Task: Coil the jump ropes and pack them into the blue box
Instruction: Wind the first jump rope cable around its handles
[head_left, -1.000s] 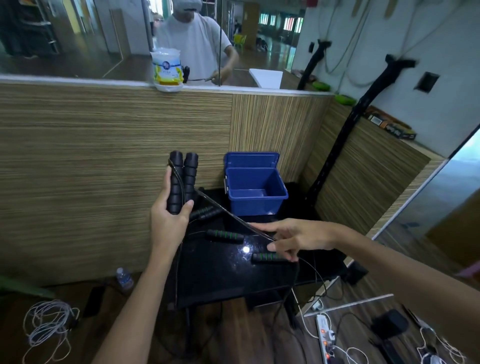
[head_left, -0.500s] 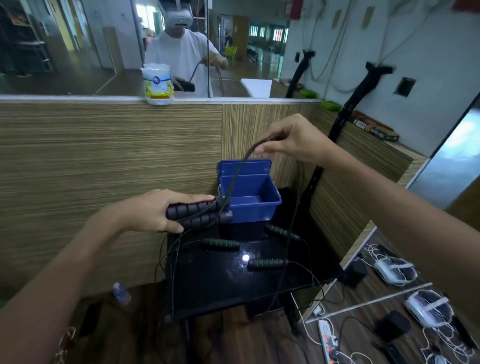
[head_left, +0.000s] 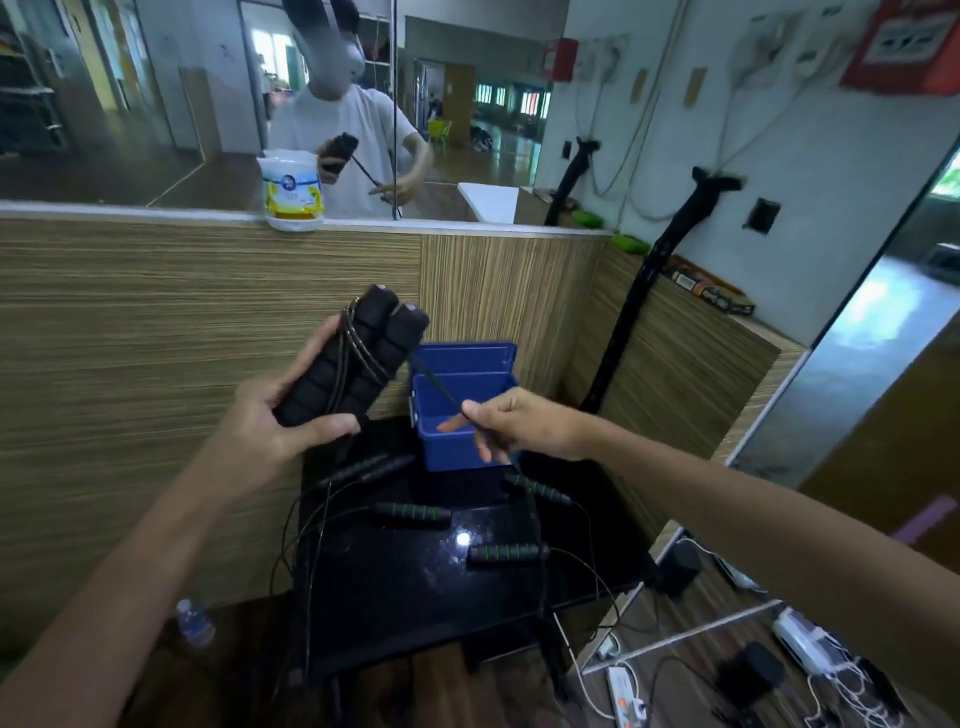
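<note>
Black table (head_left: 395, 587), blue box (head_left: 457, 447) open — left hand (head_left: 270, 431) grips paired handles (head_left: 353, 364), right hand (head_left: 524, 423) pinches rope (head_left: 436, 384).

Two black foam jump-rope handles (head_left: 358, 358) side by side, tilted, cord (head_left: 436, 387) wrapped round them, running taut to right-hand fingers (head_left: 480, 415). Blue box (head_left: 467, 405) open, behind those fingers. Green-banded handles (head_left: 413, 512) on desk (head_left: 415, 587) below fingers.
</note>
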